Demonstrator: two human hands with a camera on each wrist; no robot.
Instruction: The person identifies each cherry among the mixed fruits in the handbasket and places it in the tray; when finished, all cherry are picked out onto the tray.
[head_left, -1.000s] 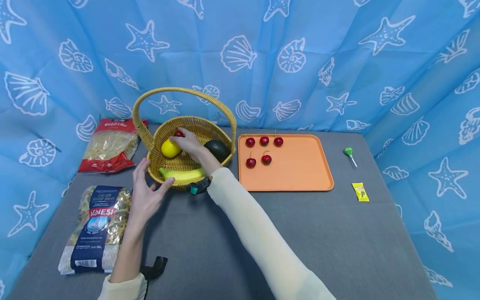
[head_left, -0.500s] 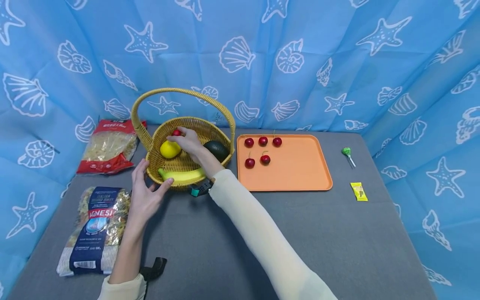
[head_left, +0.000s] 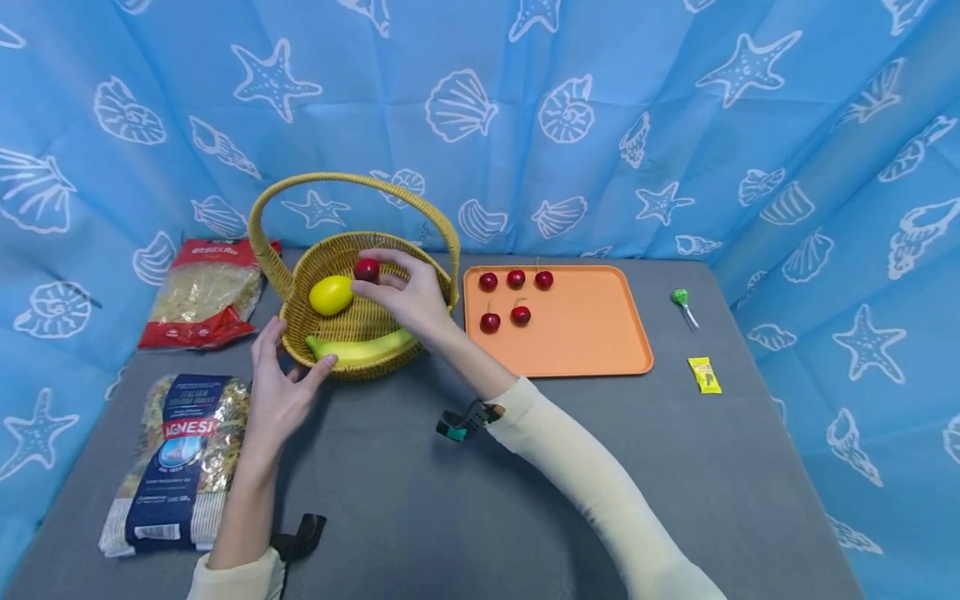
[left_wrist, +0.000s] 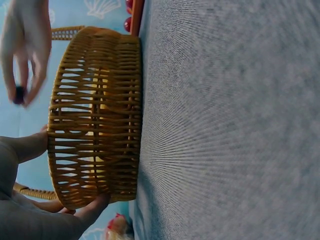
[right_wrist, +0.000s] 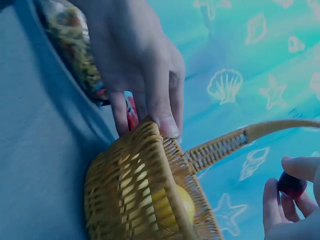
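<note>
A yellow wicker basket (head_left: 360, 371) with a tall arched handle holds a lemon (head_left: 331, 295) and a banana (head_left: 360, 347). My left hand (head_left: 281, 392) grips its near left rim, thumb at the rim and fingers along the outer wall. Above the basket, my right hand (head_left: 412, 292) pinches a dark red cherry (head_left: 366, 270) between thumb and fingertips. In the left wrist view the cherry (left_wrist: 19, 95) hangs beyond the rim, apart from the wicker. The right wrist view shows the cherry (right_wrist: 292, 185) beside the handle. A dark green fruit in the basket is hidden behind my right hand.
Right of the basket lies an orange tray (head_left: 585, 333) with several cherries at its left. A green lollipop (head_left: 681, 298) and a small yellow packet (head_left: 705, 375) lie farther right. On the left are a red pasta bag (head_left: 206, 292) and a blue-labelled pasta bag (head_left: 176, 462).
My right hand has lifted the cherry from inside the basket to above it, and its forearm has drawn back toward me. The left hand stays on the rim. The view shifted slightly.
</note>
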